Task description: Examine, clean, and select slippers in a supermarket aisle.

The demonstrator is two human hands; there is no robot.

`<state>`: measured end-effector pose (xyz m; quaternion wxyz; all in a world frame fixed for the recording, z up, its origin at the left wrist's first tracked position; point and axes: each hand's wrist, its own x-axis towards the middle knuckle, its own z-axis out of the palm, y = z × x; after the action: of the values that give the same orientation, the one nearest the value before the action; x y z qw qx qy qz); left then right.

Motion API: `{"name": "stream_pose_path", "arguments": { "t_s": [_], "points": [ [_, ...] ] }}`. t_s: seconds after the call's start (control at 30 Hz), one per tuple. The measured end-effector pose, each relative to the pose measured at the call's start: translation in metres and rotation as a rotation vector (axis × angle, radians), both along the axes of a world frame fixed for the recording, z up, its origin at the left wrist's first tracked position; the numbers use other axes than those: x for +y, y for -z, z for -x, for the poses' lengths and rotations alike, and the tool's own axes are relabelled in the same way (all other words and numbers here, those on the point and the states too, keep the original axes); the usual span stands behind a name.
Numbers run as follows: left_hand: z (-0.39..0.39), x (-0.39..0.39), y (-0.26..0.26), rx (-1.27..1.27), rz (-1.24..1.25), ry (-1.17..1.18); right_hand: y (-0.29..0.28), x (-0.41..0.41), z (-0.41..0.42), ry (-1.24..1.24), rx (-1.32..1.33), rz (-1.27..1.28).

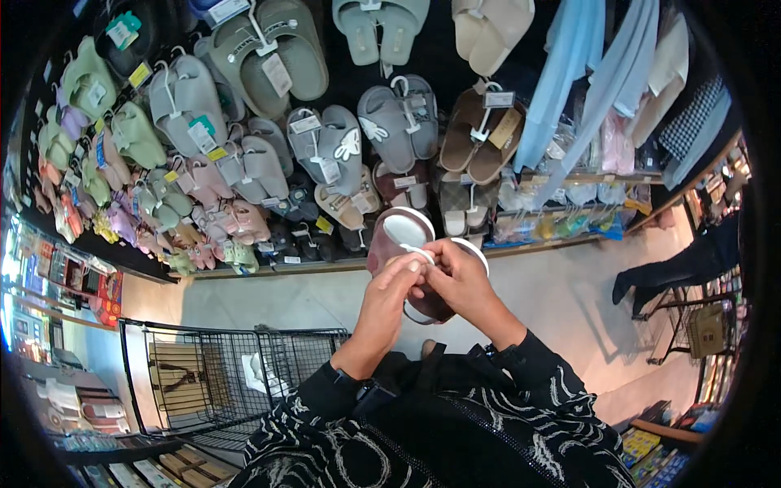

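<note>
A pair of dark mauve slippers (384, 241) with pale insoles hangs in front of me from a white plastic hanger (420, 251). My left hand (393, 287) pinches the hanger near its hooked end. Close against it, my right hand (454, 268) also grips the hanger with thumb and fingers. Both hands cover much of the slippers and the lower part of the hanger. Beyond them, a brown plaid pair of slippers (468, 200) and a beige pair (348, 204) hang on the display.
Rows of slippers on hangers fill the display wall, including a grey pair (247, 169). A black wire shopping cart (244, 372) stands at my left. Blue garments (564, 79) hang at the right. A person's dark-clothed legs (680, 265) are near another cart (689, 332).
</note>
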<state>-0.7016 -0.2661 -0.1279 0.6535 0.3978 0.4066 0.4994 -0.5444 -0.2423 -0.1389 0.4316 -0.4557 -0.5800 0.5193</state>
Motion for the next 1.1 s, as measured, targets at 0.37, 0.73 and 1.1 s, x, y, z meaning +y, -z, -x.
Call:
{"name": "stream_pose_path", "arguments": {
  "t_s": [0.37,0.73,1.1],
  "points": [
    [0.007,0.004,-0.008,0.115,-0.092,-0.020,-0.009,0.010,0.010,0.019,0.014,-0.189],
    [0.044,-0.007,-0.003,0.442,-0.243,-0.145,-0.022,0.015,0.002,-0.057,0.008,-0.092],
    [0.041,-0.002,-0.030,0.880,-0.574,-0.145,-0.051,0.024,0.007,-0.190,-0.015,-0.240]
  ]
}}
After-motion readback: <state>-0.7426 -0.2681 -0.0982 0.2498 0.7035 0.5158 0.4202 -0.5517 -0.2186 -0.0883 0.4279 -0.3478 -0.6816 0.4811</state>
